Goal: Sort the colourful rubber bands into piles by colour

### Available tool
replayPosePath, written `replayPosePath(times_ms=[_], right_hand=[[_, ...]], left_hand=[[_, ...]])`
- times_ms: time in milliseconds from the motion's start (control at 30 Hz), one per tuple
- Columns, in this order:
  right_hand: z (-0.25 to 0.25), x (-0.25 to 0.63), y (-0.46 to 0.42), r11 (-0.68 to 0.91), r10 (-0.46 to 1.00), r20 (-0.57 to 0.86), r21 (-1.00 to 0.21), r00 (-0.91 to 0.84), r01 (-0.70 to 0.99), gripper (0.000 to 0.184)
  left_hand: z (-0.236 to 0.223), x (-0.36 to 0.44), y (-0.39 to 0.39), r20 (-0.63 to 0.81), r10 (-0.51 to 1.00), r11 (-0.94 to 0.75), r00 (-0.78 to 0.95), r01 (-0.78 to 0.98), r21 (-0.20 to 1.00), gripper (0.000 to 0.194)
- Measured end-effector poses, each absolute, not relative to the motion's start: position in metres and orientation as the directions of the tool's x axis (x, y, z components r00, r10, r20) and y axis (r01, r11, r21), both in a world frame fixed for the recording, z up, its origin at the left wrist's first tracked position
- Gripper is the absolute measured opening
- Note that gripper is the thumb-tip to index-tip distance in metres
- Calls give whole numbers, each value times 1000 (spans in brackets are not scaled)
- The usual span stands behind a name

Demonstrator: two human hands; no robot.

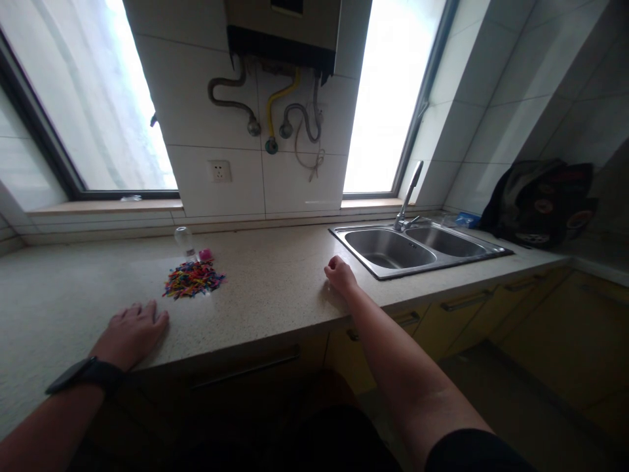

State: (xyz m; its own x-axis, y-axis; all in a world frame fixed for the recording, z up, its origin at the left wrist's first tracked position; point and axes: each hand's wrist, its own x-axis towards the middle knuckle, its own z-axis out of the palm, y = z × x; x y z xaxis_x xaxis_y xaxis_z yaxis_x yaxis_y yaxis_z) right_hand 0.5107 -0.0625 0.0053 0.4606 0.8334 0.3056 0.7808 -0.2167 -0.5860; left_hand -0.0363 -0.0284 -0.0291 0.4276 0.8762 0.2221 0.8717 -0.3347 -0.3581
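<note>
My left hand (pixel 135 333), with a dark watch (pixel 86 373) at the wrist, lies flat on the speckled countertop (pixel 265 282), fingers spread. Just beyond it is a heap of small multicoloured pieces (pixel 193 280), too small to name with certainty. Behind the heap stand a clear bottle or jar (pixel 184 240) and a small pink item (pixel 205 254). My right hand (pixel 340 274) rests on the counter left of the sink (pixel 358 259), its fingers curled closed. Whatever those fingers hold, if anything, is hidden.
A chrome faucet (pixel 407 203) rises behind the double basin. A dark bag (pixel 538 203) sits at the far right, beside a blue packet (pixel 466 219). Yellow cabinets (pixel 455 321) with handles run below the counter edge. A water heater (pixel 282 33) with hoses hangs on the wall.
</note>
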Motion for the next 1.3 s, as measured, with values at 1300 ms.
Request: replayPosePath(times_ms=[1300], right_hand=[[7, 508, -64, -215, 840, 281, -612, 464, 761, 6]], left_hand=[[-26, -34, -30, 186, 881, -338, 436, 854, -396, 42]])
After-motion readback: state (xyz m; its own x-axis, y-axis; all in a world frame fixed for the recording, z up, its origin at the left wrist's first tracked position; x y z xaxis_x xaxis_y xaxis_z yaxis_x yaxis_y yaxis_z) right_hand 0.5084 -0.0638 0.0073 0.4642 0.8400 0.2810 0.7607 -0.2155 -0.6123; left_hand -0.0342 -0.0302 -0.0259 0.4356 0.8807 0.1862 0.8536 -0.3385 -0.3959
